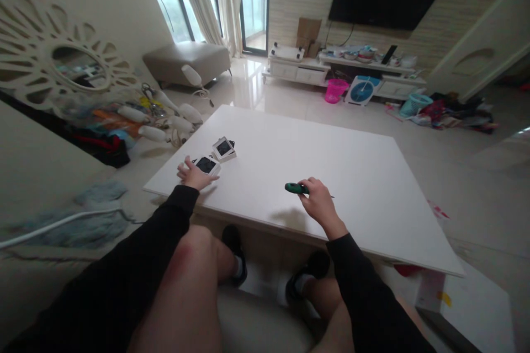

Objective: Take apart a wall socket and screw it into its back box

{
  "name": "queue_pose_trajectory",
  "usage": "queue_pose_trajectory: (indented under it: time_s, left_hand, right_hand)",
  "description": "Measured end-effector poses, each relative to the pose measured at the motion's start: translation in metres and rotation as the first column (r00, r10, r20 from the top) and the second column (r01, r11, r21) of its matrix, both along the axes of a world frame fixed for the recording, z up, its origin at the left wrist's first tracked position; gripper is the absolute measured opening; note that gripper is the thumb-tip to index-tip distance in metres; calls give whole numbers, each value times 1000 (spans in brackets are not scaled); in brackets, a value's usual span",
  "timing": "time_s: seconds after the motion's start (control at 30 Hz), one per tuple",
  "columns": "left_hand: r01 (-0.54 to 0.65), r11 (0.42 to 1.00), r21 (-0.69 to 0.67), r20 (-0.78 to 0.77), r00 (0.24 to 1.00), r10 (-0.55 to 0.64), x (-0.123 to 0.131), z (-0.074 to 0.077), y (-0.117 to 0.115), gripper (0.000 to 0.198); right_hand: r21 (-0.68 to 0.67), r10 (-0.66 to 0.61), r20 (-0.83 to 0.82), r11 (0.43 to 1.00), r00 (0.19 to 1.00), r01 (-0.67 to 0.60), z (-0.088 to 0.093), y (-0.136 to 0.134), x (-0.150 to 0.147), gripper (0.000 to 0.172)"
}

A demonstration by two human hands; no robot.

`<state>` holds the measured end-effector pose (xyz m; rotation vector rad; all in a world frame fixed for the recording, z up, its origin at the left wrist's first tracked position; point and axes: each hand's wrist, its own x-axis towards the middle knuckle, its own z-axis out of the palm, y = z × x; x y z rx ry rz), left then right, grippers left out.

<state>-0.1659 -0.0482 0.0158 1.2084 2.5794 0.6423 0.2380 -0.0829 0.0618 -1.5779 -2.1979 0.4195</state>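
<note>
My left hand (196,175) is at the left front of the table, its fingers spread along the near side of a white square box with a dark centre (206,164). Whether the fingers press on that box is hard to tell. Just behind it lies a second white square box with a dark centre (224,148), with a small black piece showing at its edge. Above the table's front part, my right hand (318,198) is closed around a screwdriver with a green and black handle (295,188). The handle end points left and the thin shaft sticks out to the right.
A white table (331,149) spans the space before me. Left of it stand a lamp with several white shades (182,121) and a heap of bags. Beyond are a bench (188,58), a pink basket (335,91) and a blue-and-white fan (362,90). A white box (476,303) stands at lower right.
</note>
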Motion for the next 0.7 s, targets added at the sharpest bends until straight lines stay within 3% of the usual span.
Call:
queue_pose_trajectory:
  time_s: [0.07, 0.13, 0.17, 0.2, 0.27, 0.3, 0.33, 0.37, 0.43, 0.47, 0.53, 0.6, 0.7]
  left_hand:
    - [68, 990, 126, 44, 996, -74, 39, 22, 1, 109]
    - [221, 950, 221, 217, 938, -268, 89, 43, -1, 78]
    - [291, 923, 251, 386, 845, -371, 115, 53, -4, 60]
    - [344, 898, 273, 581, 685, -439, 142, 60, -8, 43]
    - [384, 888, 253, 888, 273, -370, 190, 67, -18, 35]
    - [406, 879, 250, 948, 81, -307, 210, 68, -22, 37]
    - [391, 883, 260, 964, -59, -258, 225, 67, -26, 36]
    - [350, 900, 261, 964, -144, -224, 237, 65, -28, 33]
    - [286, 926, 247, 959, -209, -192, 250, 59, -27, 28]
    - [284, 926, 247, 962, -189, -199, 250, 55, -24, 27]
    - [371, 894, 252, 965, -27, -260, 242, 45, -14, 28]
    - [493, 848, 195, 824, 387, -414, 224, 33, 1, 29]
    - [482, 874, 61, 642, 652, -404, 183, 13, 21, 30]
  right_hand:
    - [50, 31, -10, 998, 999, -31, 9, -5, -1, 26]
    - [113, 66, -71, 992, 995, -57, 18, -10, -4, 33]
    - [152, 80, -108, 986, 991, -63, 22, -12, -6, 38]
    - [191, 90, -142, 980, 986, -62, 26, -14, -9, 41]
    - [241, 91, -192, 970, 977, -43, 32, -17, -16, 44]
    - [240, 79, -209, 970, 975, -28, 34, -19, -19, 43]
    - [223, 71, -215, 975, 974, -21, 35, -21, -23, 42]
    - [198, 66, -210, 980, 975, -24, 36, -22, -25, 40]
    - [160, 69, -192, 986, 979, -39, 35, -25, -28, 40]
    - [151, 71, -191, 988, 979, -42, 33, -26, -28, 43]
    - [144, 72, -208, 989, 975, -42, 28, -27, -26, 48]
    - [138, 66, -234, 990, 970, -34, 22, -27, -24, 45]
    - [113, 47, -233, 993, 971, -20, 13, -22, -21, 33]
